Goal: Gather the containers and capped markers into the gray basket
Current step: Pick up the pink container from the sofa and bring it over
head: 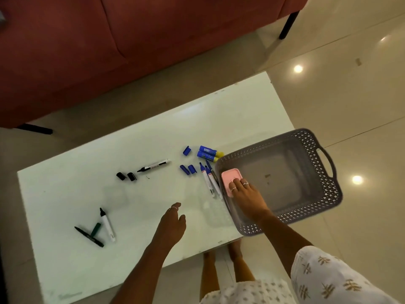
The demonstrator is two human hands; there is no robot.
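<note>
right hand (245,195) grips pink container (231,182) at gray basket (315,189) near wall, apparently lowering it inside; left hand (173,220) hovers loose, empty, over table (65,189), uncapped markers (210,179) waiting beside.

Right hand (245,195) holding pink container (230,179) inside gray basket (306,139) at table (87,270) edge. Left hand (172,224) hovering relaxed above table. Uncapped markers (210,181), loose blue caps (189,169), glue sticks (209,153) beside basket.
</note>
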